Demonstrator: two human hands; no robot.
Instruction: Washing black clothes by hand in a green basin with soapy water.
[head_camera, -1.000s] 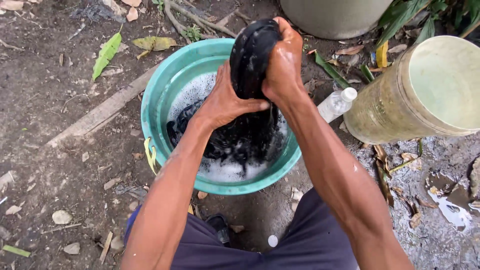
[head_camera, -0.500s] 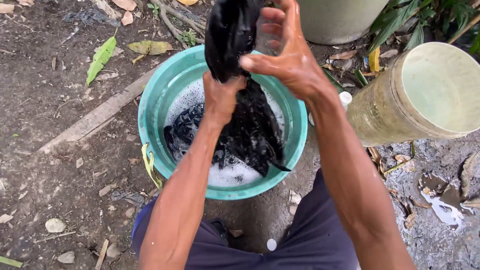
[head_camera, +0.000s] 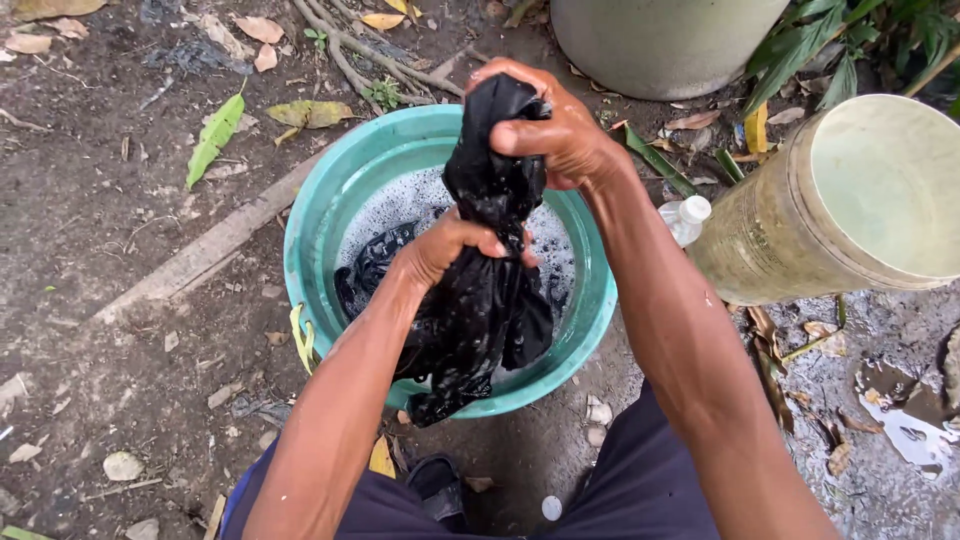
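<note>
Above a teal basin, centre of view: one black wet cloth (head_camera: 490, 300), bunched into a rope-like twist, held upright over the suds, its lower end hanging past the near rim of the basin.

Right hand (head_camera: 545, 125): closed tight around the top end of the cloth, knuckles upward, at the far side of the basin.

Left hand (head_camera: 450, 250): closed around the middle of the cloth, below the right hand, thumb lying across the fabric. Both forearms wet.

Teal plastic basin (head_camera: 320, 215): round, standing on bare ground, holding white foam (head_camera: 410, 200) and a further part of dark fabric lying in the water at the left side.

Clear plastic bottle (head_camera: 685, 218) with white cap: lying just beside the right rim of the basin, partly hidden behind the right forearm.

Large yellowish plastic container (head_camera: 800, 215): lying on its side at right, open mouth toward the camera, pale inside, near the bottle.

Grey round vessel (head_camera: 660, 40): top of view, beyond the basin, only its lower part shown.

Wooden plank (head_camera: 200, 255): lying flat on the dirt at left, running diagonally up to the basin.

Green leaf (head_camera: 215, 135) and dry yellowed leaves: scattered on the dirt at upper left.

Dark shorts (head_camera: 640, 490): worn by the person, bottom edge of view.

Wet puddled ground (head_camera: 900, 430): lower right corner.
</note>
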